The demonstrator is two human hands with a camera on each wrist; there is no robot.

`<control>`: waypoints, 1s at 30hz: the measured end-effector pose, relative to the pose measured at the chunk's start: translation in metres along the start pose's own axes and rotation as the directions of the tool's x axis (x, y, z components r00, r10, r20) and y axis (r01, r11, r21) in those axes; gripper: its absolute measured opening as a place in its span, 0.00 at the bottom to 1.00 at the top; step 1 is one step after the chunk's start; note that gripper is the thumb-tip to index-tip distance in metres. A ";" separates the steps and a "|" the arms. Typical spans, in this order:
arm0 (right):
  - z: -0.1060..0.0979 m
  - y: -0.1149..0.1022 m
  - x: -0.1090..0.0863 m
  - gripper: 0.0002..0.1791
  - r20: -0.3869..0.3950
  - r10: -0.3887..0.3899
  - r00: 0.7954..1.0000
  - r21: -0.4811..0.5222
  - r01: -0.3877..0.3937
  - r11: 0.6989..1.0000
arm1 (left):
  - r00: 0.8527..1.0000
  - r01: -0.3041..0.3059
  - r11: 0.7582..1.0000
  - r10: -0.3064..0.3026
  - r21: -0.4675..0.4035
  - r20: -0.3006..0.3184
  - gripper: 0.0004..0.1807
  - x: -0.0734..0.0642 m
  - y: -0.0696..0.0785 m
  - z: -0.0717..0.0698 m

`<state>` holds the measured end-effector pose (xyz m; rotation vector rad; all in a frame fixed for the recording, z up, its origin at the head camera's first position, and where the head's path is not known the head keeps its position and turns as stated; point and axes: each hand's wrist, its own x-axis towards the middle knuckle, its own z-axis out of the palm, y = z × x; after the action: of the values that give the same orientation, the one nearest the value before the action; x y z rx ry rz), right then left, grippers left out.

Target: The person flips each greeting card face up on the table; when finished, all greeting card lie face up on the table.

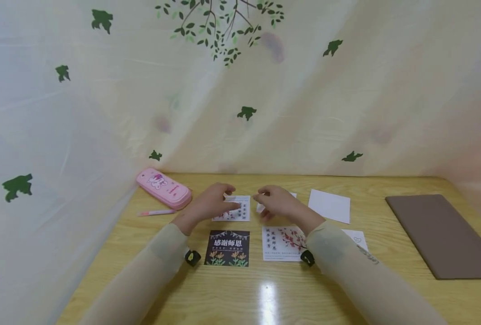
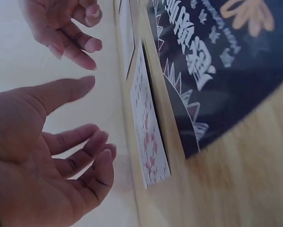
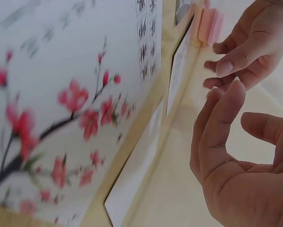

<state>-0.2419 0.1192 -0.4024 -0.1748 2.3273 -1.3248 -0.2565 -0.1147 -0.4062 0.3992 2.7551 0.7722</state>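
My left hand (image 1: 212, 201) hovers at the back of the table over a card with pink blossom (image 1: 234, 215), its fingers loosely bent. Facing it, my right hand (image 1: 280, 201) hangs above a white card (image 1: 294, 195) that it partly covers. Both wrist views show nothing held; a small gap parts the left thumb from the fingers of the right hand (image 2: 68, 33). Nearer the front lie a dark card with white lettering and orange flowers (image 1: 227, 248) and another blossom card (image 1: 282, 243), the latter partly under the right wrist in the head view.
A plain white card (image 1: 329, 206) lies right of the right hand, and a white card with a small drawing (image 1: 357, 238) shows behind the right forearm. At back left are a pink pencil case (image 1: 164, 187) and a pen (image 1: 156, 212). A brown board (image 1: 443, 234) lies far right. Patterned cloth (image 1: 297, 113) hangs behind.
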 end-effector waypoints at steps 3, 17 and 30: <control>-0.005 0.003 -0.001 0.34 -0.017 0.004 1.000 0.006 -0.004 1.000 | 0.998 -0.054 0.998 0.054 0.019 0.026 0.36 0.009 0.005 0.005; -0.042 0.032 -0.012 0.39 -0.114 0.044 0.993 -0.080 -0.053 0.995 | 0.979 -0.131 0.988 0.116 0.082 0.166 0.49 0.046 0.028 0.017; -0.056 0.048 -0.015 0.23 -0.139 0.015 0.990 -0.370 -0.066 0.927 | 0.975 -0.135 0.961 0.085 0.241 0.207 0.54 0.058 0.039 0.019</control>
<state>-0.2482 0.1931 -0.4143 -0.1593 2.6660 -0.8829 -0.2973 -0.0550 -0.4111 0.6482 2.6677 0.3781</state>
